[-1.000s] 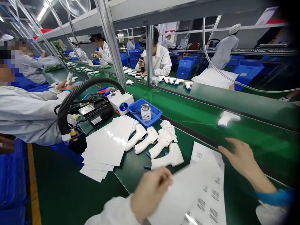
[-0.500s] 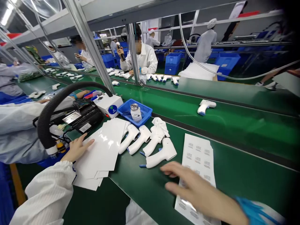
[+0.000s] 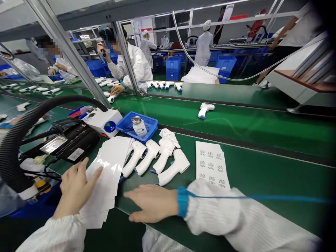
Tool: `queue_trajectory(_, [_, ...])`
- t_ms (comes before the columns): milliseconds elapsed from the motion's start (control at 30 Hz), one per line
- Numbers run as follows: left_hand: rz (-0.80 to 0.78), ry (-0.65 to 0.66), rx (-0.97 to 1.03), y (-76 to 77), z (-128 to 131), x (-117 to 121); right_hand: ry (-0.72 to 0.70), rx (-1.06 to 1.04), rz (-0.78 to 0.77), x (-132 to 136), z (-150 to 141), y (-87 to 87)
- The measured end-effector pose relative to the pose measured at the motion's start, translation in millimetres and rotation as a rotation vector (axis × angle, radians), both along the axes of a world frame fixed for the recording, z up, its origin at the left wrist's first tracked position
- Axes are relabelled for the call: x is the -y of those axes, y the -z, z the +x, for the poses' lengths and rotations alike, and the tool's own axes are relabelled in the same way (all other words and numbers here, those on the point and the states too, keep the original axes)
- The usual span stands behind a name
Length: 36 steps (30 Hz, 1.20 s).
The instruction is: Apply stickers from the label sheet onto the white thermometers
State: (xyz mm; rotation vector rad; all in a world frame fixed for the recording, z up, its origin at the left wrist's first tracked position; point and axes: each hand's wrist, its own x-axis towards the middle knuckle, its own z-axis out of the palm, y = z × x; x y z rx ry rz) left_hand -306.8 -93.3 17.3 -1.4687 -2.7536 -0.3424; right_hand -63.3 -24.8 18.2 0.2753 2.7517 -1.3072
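Note:
My left hand rests at the left edge of a stack of glossy white sheets, fingers apart. My right hand, a blue wrist strap around its wrist, is stretched out just above the green bench, between the sheets and several white infrared thermometers; nothing shows in it. These gun-shaped thermometers lie in a row, with a crumpled white cloth over one. Partly behind my right sleeve lies a sheet of printed labels.
A blue tray holds a bottle. Left of it stand a white box and a thick black hose. One thermometer lies on the green belt. A co-worker sits across the line.
My right hand has moved left, off the label sheet towards the white sheets. My left hand stays by the stack. The camera view has turned right. The co-worker's hand now touches a thermometer across the line.

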Motion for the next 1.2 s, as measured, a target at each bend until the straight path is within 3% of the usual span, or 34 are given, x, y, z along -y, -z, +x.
queue_trajectory(100, [0.241,0.373,0.261,-4.8,75.8,-9.6,0.061,0.018,-0.029,6.8,55.8,-25.1])
queue_trajectory(167, [0.114,0.653,0.399,2.7,130.3,-23.0,0.082,0.058,-0.085,15.3,89.8,-41.0])
queue_trajectory(233, [-0.049,0.792,0.425,15.2,174.3,-39.6,0.098,0.093,-0.129,23.9,118.3,-52.2])
queue_trajectory(333, [-0.173,0.74,0.371,30.0,210.3,-60.2,0.243,0.093,-0.176,29.2,153.1,-54.4])
queue_trajectory(400, [-0.178,0.693,0.436,30.6,219.6,-65.5,0.499,0.07,-0.214,25.0,172.3,-45.0])
queue_trajectory(500, [-0.061,0.653,0.84,17.3,232.4,-59.0,0.993,-0.045,-0.243,10.4,191.7,-23.2])
queue_trajectory(567, [0.024,0.647,1.172,4.6,248.0,-49.1,1.139,-0.204,-0.278,0.4,196.8,-12.7])
queue_trajectory(633, [0.014,0.645,1.413,-5.7,268.0,-39.7,1.104,-0.335,-0.301,-6.3,197.5,-10.2])
queue_trajectory(733, [-0.029,0.59,1.635,-10.2,296.3,-33.1,1.016,-0.35,-0.206,-9.6,197.6,-17.0])
queue_trajectory(833, [-0.014,0.505,1.729,-0.9,313.8,-35.5,0.979,-0.296,-0.109,-8.0,203.1,-21.2])
queue_trajectory(933, [-0.002,0.465,1.733,15.1,320.1,-40.7,0.95,-0.276,-0.072,-5.1,211.9,-13.3])
queue_trajectory(1067, [0.025,0.452,1.695,30.0,319.7,-46.2,1.089,-0.353,-0.11,-4.4,218.3,6.7])
queue_trajectory(1200, [-0.008,0.449,1.732,33.2,319.8,-52.3,1.248,-0.457,-0.116,-12.2,216.9,17.2])
